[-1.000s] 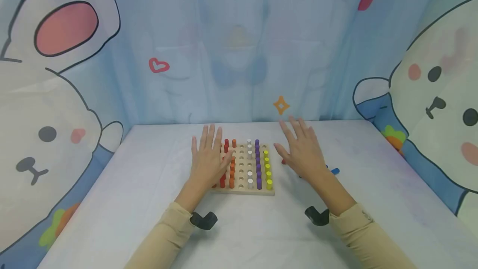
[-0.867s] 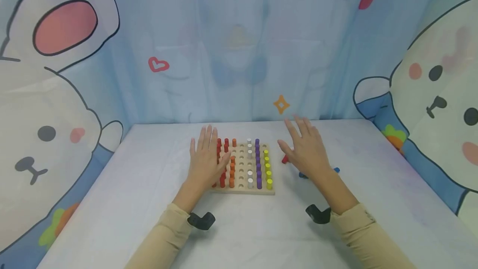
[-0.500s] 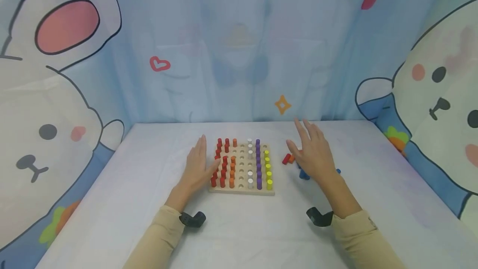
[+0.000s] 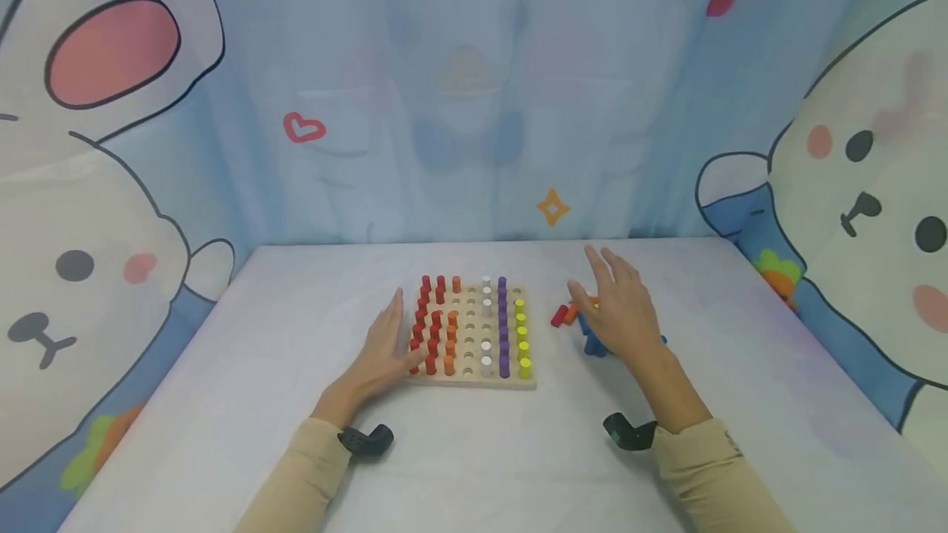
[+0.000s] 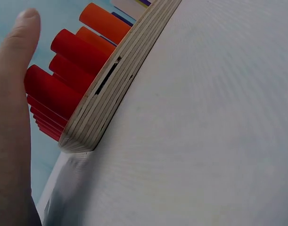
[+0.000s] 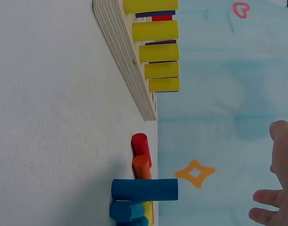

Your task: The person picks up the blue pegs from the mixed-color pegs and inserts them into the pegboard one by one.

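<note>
A wooden pegboard lies on the table with upright red pegs, orange pegs, white pegs, purple pegs and yellow pegs. Bare holes run between the orange and white columns. Along the board's left side is my left hand, fingers straight, thumb stretched toward the front-left red pegs; whether it touches them I cannot tell. My right hand hovers with fingers spread above loose blue pegs, holding nothing, and hides part of the pile. A loose red peg and orange peg lie beside it.
A white cloth covers the table. Behind it hangs a pale blue curtain printed with cartoon animals. In the right wrist view, one blue peg appears in front of other loose pegs, with a little yellow showing behind.
My left hand has shifted left and toward me, off the board, uncovering the red pegs. My right hand has drifted right and slightly nearer, exposing more loose pegs. The pegs appear unmoved.
</note>
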Demonstrator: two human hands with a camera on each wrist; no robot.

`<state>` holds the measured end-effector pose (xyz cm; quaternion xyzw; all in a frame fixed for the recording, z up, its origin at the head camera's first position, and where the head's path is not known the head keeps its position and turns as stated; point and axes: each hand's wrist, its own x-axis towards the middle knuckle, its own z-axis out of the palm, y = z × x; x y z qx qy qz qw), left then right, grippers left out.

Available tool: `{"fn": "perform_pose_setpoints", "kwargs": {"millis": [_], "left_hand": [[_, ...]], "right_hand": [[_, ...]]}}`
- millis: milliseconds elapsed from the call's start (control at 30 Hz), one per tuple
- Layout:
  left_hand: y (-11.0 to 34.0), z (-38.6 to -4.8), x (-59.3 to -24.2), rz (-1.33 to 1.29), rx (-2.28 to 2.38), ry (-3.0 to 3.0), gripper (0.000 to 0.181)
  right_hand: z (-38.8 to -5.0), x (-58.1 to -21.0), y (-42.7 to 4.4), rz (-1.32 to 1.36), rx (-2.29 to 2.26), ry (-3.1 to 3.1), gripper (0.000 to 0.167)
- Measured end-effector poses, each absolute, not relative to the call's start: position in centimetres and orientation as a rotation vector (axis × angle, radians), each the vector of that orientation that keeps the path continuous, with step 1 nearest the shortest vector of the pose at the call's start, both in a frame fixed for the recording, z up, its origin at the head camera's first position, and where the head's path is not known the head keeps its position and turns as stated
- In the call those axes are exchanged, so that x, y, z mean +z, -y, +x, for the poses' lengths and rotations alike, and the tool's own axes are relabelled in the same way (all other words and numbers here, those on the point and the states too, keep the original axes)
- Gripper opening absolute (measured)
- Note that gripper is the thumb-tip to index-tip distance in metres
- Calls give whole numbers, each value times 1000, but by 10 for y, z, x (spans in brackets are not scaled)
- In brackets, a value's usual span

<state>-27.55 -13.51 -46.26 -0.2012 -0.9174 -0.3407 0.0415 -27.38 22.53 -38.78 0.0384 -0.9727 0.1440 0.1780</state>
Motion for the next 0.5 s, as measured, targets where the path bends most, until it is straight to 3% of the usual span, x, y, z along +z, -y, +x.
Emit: {"fn": "perform_pose_setpoints", "kwargs": {"millis": [200, 500], "left_hand": [[139, -273, -466, -646, -965, 2880, 124], [133, -277, -469, -718, -817, 2902, 133]], "right_hand": [[-273, -386, -224, 66, 441, 2780, 68], [-271, -376, -239, -64, 477, 2843, 66]]}}
